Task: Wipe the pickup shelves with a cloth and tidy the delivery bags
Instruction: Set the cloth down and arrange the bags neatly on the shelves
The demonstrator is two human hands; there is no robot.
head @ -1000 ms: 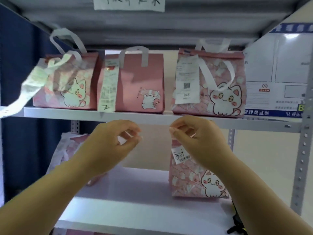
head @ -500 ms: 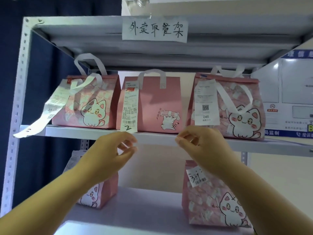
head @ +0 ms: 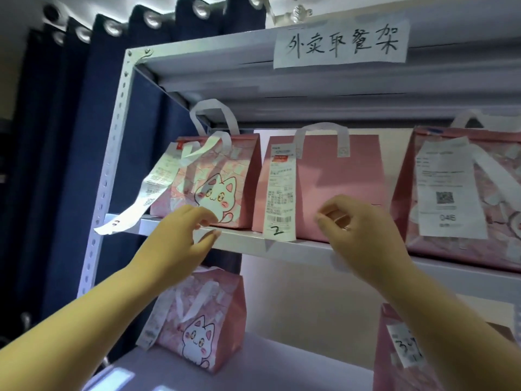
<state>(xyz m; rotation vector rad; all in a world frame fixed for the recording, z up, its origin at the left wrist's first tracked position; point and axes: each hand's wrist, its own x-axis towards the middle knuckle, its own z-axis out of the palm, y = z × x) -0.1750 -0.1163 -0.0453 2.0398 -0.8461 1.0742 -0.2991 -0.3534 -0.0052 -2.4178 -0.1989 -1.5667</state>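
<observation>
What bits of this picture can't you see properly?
Head view:
Upper right bag: cut off by the right edge.
Lower right bag: behind the right forearm, cut by the bottom edge.
Receipt print on the plain pink bag: too small, apart from the 2.
Left hand, right hand: whether curled fingers grip anything.

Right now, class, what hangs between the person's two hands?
In the head view, a long receipt marked 2 hangs between the left hand and the right hand, down the front of the plain pink bag to the shelf edge.
</observation>
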